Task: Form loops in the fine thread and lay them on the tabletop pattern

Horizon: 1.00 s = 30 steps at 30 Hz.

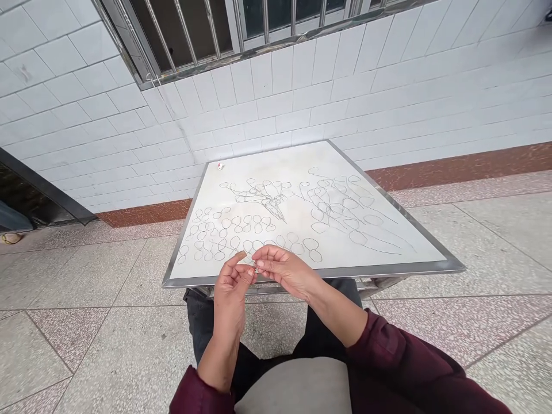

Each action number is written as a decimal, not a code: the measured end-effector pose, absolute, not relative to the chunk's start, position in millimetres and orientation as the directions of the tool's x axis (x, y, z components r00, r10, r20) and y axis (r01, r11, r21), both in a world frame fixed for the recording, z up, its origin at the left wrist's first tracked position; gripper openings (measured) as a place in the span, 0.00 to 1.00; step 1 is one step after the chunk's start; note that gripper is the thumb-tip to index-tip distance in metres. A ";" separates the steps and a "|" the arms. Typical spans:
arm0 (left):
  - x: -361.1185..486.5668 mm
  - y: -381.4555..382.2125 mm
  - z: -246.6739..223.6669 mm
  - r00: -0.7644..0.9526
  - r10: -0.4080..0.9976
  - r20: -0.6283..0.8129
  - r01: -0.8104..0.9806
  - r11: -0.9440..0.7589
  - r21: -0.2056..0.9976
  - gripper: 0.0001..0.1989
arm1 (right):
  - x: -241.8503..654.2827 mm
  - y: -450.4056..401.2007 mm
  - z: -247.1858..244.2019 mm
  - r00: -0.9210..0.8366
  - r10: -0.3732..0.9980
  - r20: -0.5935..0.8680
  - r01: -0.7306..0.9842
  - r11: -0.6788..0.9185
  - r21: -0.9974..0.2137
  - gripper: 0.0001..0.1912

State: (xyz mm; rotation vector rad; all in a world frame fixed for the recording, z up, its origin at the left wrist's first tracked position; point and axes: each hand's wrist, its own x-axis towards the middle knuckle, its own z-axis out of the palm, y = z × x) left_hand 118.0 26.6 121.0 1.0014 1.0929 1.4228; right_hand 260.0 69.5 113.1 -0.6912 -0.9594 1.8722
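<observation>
My left hand [232,287] and my right hand [290,272] meet above the front edge of the white table [297,161]. Thumb and fingertips of both are pinched together on a bit of thin dark wire [255,267], mostly hidden by the fingers. Just beyond them lie rows of thin wire loops [249,223], many paired like figure eights. Behind these, a tangled bunch of looped wires [271,198] has long tails converging toward the front. On the right spreads another heap of looped wires [340,204] with long straight ends.
A small red-and-white object [220,166] lies in the table's far left corner. Grey metal edging [397,268] frames the tabletop. Behind it stands a white tiled wall [276,109] with a barred window [250,29]. My legs are under the front edge.
</observation>
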 end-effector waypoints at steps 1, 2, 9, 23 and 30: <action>118.4 25.6 121.2 -0.114 0.993 0.034 -0.227 -0.059 0.972 0.19 | 260.6 68.1 113.3 -0.446 0.893 -0.061 -0.442 -0.279 -0.852 0.11; 118.9 24.7 121.2 -0.113 0.993 0.039 -0.223 -0.064 0.973 0.20 | 261.2 66.5 113.6 -0.443 0.896 -0.043 -0.425 -0.252 -0.869 0.11; 117.7 20.5 119.2 -0.165 0.985 0.041 -0.283 -0.087 0.955 0.19 | 268.7 54.7 118.0 -0.440 0.897 0.041 -0.223 -0.066 -0.973 0.09; 101.1 16.9 124.3 -0.015 0.997 0.076 -0.078 -0.077 0.994 0.22 | 269.0 59.5 111.1 -0.364 0.791 0.492 0.184 0.579 -0.794 0.11; 101.4 17.1 123.0 0.058 0.998 0.020 -0.114 -0.014 0.993 0.23 | 267.1 59.8 102.8 -0.381 0.699 0.605 0.215 0.703 -0.678 0.12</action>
